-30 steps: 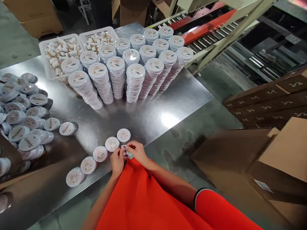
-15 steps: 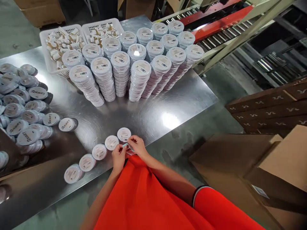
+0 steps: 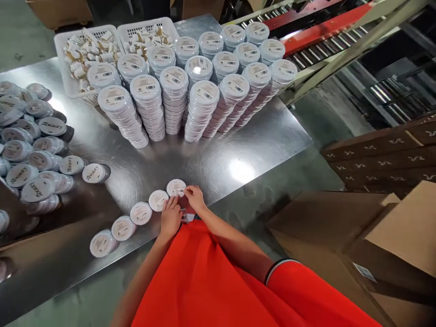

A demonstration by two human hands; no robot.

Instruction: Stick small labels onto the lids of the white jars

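At the near table edge, a slanting row of round white tubs begins with a white tub [image 3: 175, 185] under my fingers. My right hand [image 3: 195, 199] is closed in a pinch at that tub's near right edge, on a small barcode label [image 3: 181, 191] that lies against its top. My left hand [image 3: 171, 217] has its fingertips at the same tub's near edge. A sheet of labels [image 3: 187, 215] shows beside its thumb; the grip on it is partly hidden. The other row tubs [image 3: 141, 213] lie to the left, with print on their tops.
Tall stacks of labelled white tubs [image 3: 203, 93] stand across the metal table [image 3: 218, 159]. Behind them are white baskets [image 3: 61, 68] of small white-and-gold pieces. Many loose tubs [image 3: 37, 188] lie left. A roller conveyor [image 3: 327, 50] runs behind; open cardboard boxes [image 3: 316, 227] stand right.
My right hand has carried the label from beside my left hand onto the nearest tub's top. My left hand has shifted up, its fingers now reaching the tub's edge. The view has shifted slightly.
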